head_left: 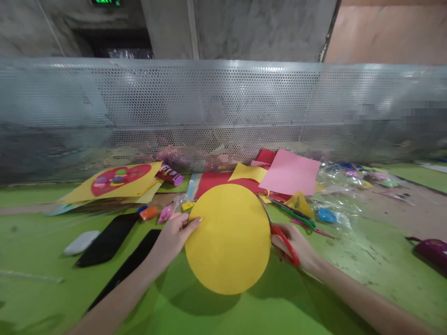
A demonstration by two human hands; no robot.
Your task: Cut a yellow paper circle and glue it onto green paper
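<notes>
A yellow paper circle [228, 242] is held up above the green tabletop, its shadow falling below it. My left hand [178, 230] pinches its left edge, thumb on the near face. On the opposite side, my right hand [291, 242] is closed round red-handled scissors [285, 243]. Their blade lies along the circle's upper right edge, partly behind the paper; whether the blades are apart is hard to see. Beyond the circle lie a pink paper sheet [291, 172], a smaller yellow sheet [247, 173] and red paper [214, 181].
Phones [108, 239] and a white case [82, 243] lie at left. Behind them is a yellow card [139, 186] with a red heart. Green-handled scissors [300, 218], blue clay [327, 215] and plastic bags sit at right, near a purple device [433, 253]. A perforated metal panel [216, 107] spans the back.
</notes>
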